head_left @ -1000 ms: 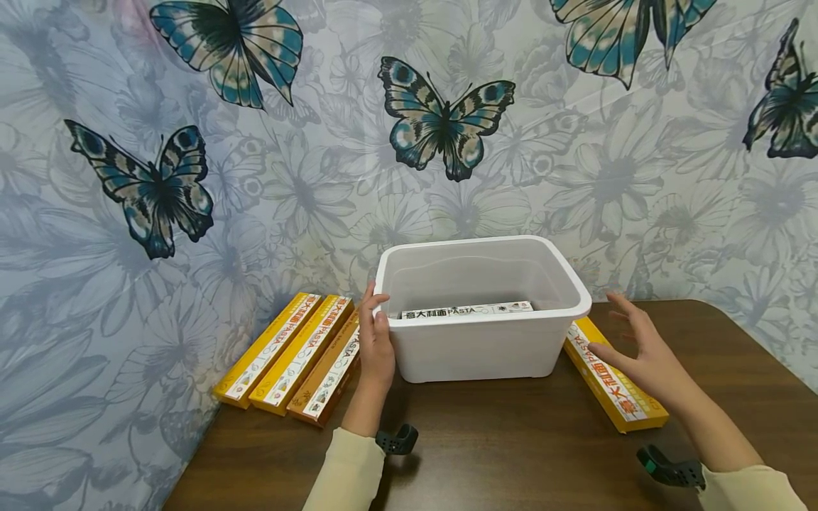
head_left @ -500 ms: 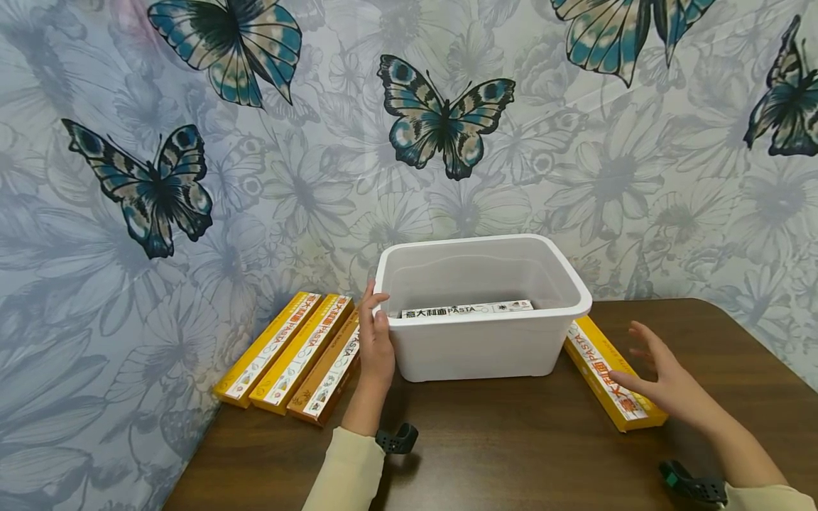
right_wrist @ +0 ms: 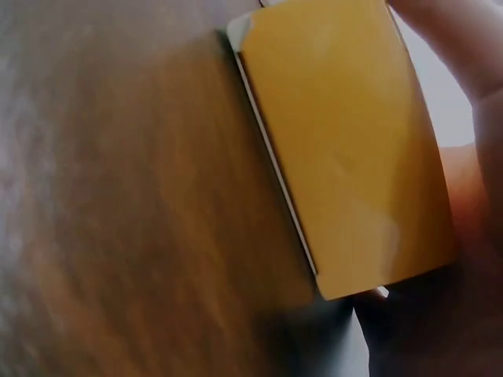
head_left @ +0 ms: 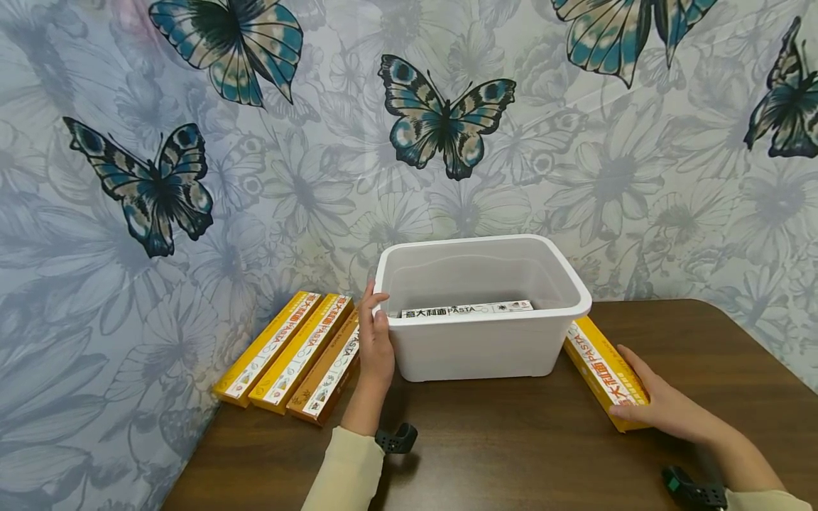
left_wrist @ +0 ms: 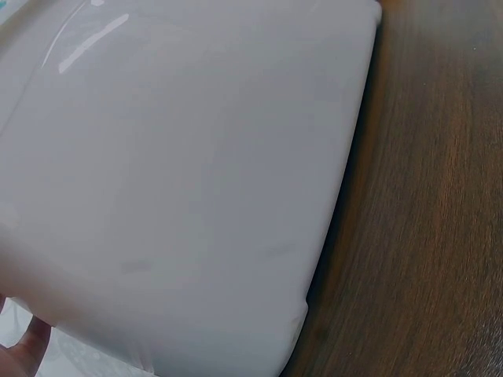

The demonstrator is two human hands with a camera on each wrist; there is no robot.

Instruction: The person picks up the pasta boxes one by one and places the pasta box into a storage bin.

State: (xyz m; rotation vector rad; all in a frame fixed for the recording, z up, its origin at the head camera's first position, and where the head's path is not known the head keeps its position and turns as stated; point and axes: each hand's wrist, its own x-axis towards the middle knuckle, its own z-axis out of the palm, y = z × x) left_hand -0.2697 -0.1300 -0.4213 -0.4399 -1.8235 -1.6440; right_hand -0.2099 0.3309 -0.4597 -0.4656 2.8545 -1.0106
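Observation:
A white plastic bin (head_left: 473, 351) stands on the table, and my left hand (head_left: 377, 344) holds its left rim, fingertips over the edge. Its smooth wall fills most of the left wrist view, with the fingers (left_wrist: 31, 345) at the lower left. Inside the bin lies a pasta box (head_left: 466, 310), only its white printed side showing above the front rim. To the right of the bin, my right hand (head_left: 667, 404) grips the near end of a yellow pasta box (head_left: 601, 362), thumb on one side and fingers on the other. The right wrist view shows its plain yellow end.
On the left, two yellow pasta boxes (head_left: 268, 348) (head_left: 303, 355) and a brown pasta box (head_left: 326, 372) lie side by side at a slant. Behind the brown table (head_left: 486, 454) is a wall (head_left: 319, 177) covered in butterfly-patterned paper.
My right hand first drew back to the right from above the yellow pasta box, then came down and took hold of its near end. The left hand and the bin have stayed put.

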